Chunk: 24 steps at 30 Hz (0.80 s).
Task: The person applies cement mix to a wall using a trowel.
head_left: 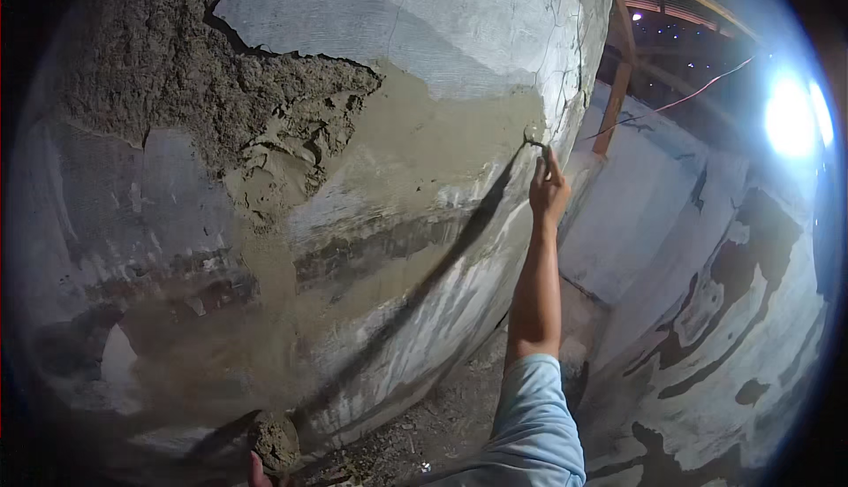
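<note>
My right hand point(549, 191) is raised at arm's length, fingers closed round the handle of a small trowel point(534, 141). Its bent metal neck meets the wall near the right corner; the blade can hardly be made out. Around it lies a smooth patch of damp grey-brown mortar point(450, 138). At the lower edge, only a bit of my left hand point(258, 471) shows, against a lump of wet mortar point(276, 441). Whether a board or plate lies under that lump is hidden. Left of the smooth patch, rough mortar point(274, 98) covers the wall unevenly.
Old plaster point(353, 10) with cracks and a broken edge spans the upper wall. Dirt and rubble point(450, 407) lie at the wall's foot. To the right stands a patchy wall point(724, 328), with a wooden post point(613, 107) and a glaring lamp point(789, 116) behind.
</note>
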Tool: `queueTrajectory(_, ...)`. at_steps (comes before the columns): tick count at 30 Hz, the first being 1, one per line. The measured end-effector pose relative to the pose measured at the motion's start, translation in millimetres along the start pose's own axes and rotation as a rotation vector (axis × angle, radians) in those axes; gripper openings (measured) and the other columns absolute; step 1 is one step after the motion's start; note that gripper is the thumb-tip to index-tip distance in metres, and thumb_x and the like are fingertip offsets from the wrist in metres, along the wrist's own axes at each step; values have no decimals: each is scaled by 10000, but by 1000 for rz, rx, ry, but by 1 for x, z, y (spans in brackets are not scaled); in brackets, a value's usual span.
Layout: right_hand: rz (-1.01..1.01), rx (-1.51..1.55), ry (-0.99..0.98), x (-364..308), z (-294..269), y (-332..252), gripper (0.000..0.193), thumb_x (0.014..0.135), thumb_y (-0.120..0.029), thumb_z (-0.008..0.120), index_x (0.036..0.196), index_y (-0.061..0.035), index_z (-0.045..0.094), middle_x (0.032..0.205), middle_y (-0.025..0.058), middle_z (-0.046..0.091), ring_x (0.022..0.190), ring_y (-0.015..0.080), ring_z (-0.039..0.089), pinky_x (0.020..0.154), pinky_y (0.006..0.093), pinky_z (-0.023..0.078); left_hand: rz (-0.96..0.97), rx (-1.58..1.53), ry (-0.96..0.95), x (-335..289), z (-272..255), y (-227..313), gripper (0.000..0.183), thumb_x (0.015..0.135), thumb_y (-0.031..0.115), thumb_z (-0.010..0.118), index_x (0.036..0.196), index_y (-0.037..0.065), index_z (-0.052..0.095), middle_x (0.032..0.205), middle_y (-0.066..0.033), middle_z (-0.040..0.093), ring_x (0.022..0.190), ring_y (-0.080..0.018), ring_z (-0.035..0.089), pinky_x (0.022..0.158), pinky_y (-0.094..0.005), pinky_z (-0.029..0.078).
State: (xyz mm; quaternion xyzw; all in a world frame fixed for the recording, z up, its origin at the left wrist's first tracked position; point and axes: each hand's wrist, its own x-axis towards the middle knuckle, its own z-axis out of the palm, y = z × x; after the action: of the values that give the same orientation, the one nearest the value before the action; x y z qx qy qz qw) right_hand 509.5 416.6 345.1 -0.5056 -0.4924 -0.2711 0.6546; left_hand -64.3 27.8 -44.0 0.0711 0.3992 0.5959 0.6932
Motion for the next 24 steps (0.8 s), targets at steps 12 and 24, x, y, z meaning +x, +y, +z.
queueTrajectory(12,206,456,-138,-40,14,-23,375,1025,-185,584,1370,-43,616,719,-46,531,535,33,439,472,224,346,23,-28,157,-11,41,12,595,1046,611,354,694,152,494,526,7,407,394,-167,302,380,-353,350)
queueTrajectory(24,-296,93,-141,-112,-9,-93,412,905,-40,686,1310,-96,645,974,193,709,825,334,712,696,376,552,-632,229,-54,5,-3,18,759,783,937,392,684,197,525,569,-56,479,395,-252,390,340,-395,324)
